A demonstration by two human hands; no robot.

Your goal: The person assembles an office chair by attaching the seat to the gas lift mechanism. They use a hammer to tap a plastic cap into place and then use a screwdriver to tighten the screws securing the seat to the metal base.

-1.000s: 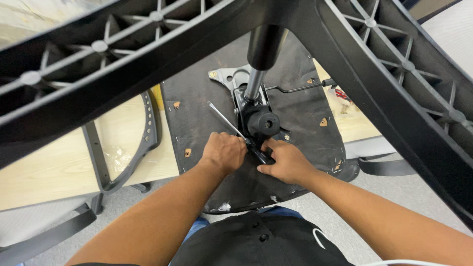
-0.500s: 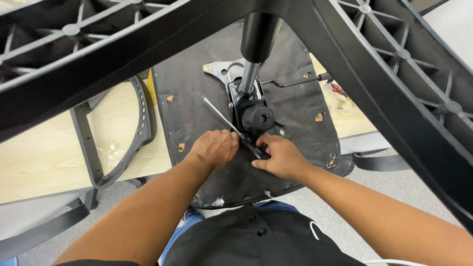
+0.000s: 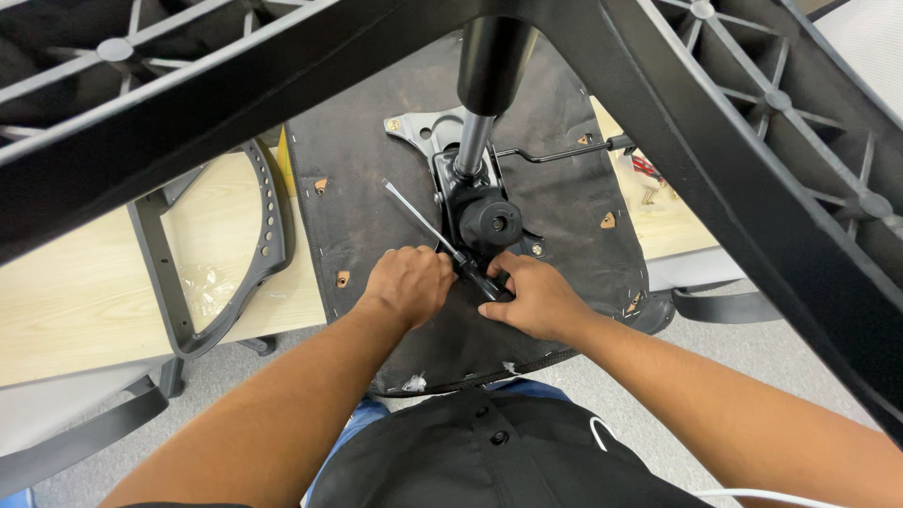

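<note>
Two hands meet on the upturned chair seat (image 3: pixel 376 188) lying on the desk (image 3: pixel 75 292): left hand (image 3: pixel 410 282) clenched beside the screwdriver (image 3: pixel 442 243), right hand (image 3: pixel 533 296) with fingers grasping its handle, below the tilt mechanism (image 3: pixel 484 218).

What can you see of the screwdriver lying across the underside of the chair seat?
The screwdriver has a slim, bright metal shaft and a dark handle. It lies at a slant on the black seat underside, tip pointing up-left, handle down-right beside the black tilt mechanism. The handle end sits between the left hand and the right hand; the right hand's fingers close around it, while the left hand rests against the shaft's lower end. The tip looks free.
</note>
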